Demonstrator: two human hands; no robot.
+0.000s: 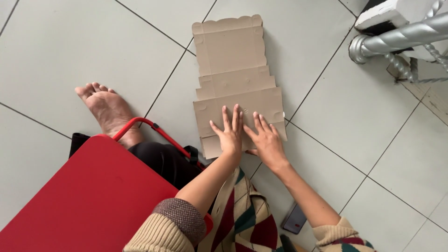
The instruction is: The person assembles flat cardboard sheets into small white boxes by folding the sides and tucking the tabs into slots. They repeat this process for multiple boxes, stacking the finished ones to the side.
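Observation:
A flat, unfolded brown cardboard box blank (233, 60) lies on the grey tiled floor, its scalloped end pointing away from me. My left hand (229, 133) presses flat on its near panel, fingers spread. My right hand (266, 138) lies beside it on the same panel, palm down, with the thumb at the near edge. Neither hand grips anything.
A red case with a red handle (93, 191) rests on my lap at the left. My bare foot (108, 110) is on the floor left of the cardboard. A dark phone (295, 219) lies by my right forearm. A twisted metal post base (401, 39) stands at the top right.

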